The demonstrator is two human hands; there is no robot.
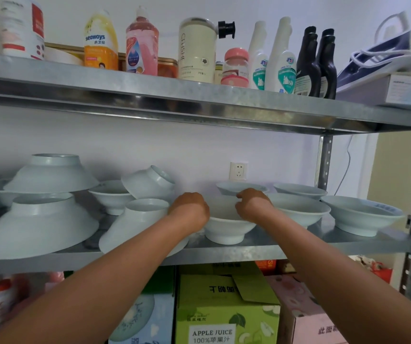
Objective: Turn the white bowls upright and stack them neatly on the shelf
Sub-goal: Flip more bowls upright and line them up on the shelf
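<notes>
Between left hand [190, 210] and right hand [253, 205] sits the bowl [226, 232], rim under curled fingers [243, 195].

We log readable print, top shelf [149, 95] first: yellow bottle [100, 43] reads "seaways"; cream pump bottle [195, 50] reads "CITISHE", set vertically. Other labels there are too small to read. Under the bowl shelf [274, 252], green carton [226, 316] reads "APPLE JUICE" and "100%", then Chinese characters; pink carton [318, 326] carries Chinese characters, partly cut off.
</notes>
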